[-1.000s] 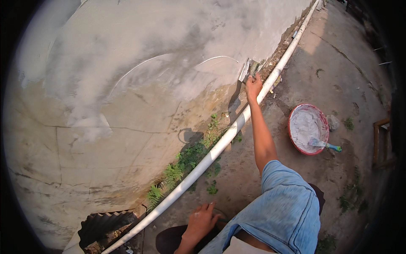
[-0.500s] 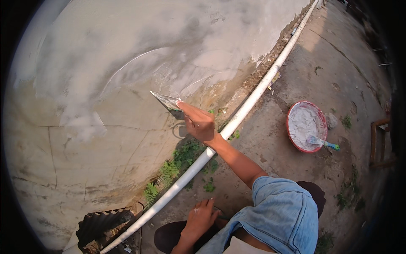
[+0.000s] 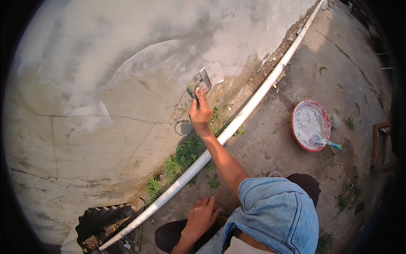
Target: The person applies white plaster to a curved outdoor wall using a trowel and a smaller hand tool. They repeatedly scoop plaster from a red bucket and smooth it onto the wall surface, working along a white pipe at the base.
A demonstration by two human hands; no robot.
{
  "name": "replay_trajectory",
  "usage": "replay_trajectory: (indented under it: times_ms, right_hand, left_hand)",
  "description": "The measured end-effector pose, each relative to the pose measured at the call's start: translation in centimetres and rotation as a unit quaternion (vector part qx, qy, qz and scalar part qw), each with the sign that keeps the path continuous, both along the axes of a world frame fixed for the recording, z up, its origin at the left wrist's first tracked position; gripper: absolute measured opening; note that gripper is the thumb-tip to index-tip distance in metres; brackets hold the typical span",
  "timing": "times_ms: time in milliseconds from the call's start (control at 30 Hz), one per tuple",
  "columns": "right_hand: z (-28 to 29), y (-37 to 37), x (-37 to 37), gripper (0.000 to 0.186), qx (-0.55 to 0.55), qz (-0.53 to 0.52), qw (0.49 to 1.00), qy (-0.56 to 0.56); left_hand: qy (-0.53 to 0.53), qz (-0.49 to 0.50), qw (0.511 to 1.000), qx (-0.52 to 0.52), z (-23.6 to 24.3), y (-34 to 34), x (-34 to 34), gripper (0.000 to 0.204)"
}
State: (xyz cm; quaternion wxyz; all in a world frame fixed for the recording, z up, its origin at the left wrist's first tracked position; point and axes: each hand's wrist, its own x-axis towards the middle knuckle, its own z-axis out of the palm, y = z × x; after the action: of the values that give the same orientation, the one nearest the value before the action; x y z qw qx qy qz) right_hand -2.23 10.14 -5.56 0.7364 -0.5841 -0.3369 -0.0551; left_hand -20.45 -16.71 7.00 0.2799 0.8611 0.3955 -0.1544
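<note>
Flat metal blade [image 3: 200, 81], one, rectangular, smeared: is sitting at the wall [image 3: 97, 148], tilted, its upper corner pointing away from the person; whether its edge is touching, cannot tell. A pale patch of wet paste [image 3: 216, 73] is showing just beside its right edge.

Right hand [image 3: 201, 113]: is gripping the blade, fingers stretching along its face. The forearm is reaching up and leftward from a light-blue sleeve [image 3: 270, 199], crossing above a white pipe [image 3: 203, 158].

Left hand [image 3: 201, 216]: is resting palm down by the dark-clad left knee, fingers loosely spread, gripping nothing visible.

Wall surface: upper part is bearing whitish, cloudy coating with a curved ridge; lower part is showing bare, cracked tan.

Along its foot: green plants [image 3: 186, 152] are growing beside the pipe, which is running diagonally; a dark corrugated sheet [image 3: 91, 224] is lying near its lower end.

Ground [image 3: 266, 131], brown: is supporting a red-rimmed basin [image 3: 292, 127] of white paste, with a blue-green-handled spatula [image 3: 334, 144] leaning inside; a stone [image 3: 335, 121] is lying just beside; a wooden frame [image 3: 375, 148] is standing at far right.
</note>
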Motion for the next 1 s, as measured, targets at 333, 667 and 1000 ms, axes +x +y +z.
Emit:
replay_trajectory:
  times_ms: [333, 667, 1000]
  right_hand:
    - [-3.6, -6.0, -7.0, 0.044, -0.085, 0.155, 0.980, -0.087]
    - [-4.6, -7.2, 5.0, 0.033, -0.100, 0.484, 0.817, 0.298]
    - [-11.5, -1.5, 13.9, 0.024, -0.153, 0.232, 0.940, 0.200]
  left_hand:
    - [-0.020, -0.010, 1.000, 0.019, 0.2, 0.7, 1.4, 0.051]
    - [-0.045, 0.003, 0.998, 0.050, 0.5, -0.1, 1.0, 0.051]
    - [-0.003, 0.020, 1.000, 0.018, 0.9, -0.3, 0.6, 0.053]
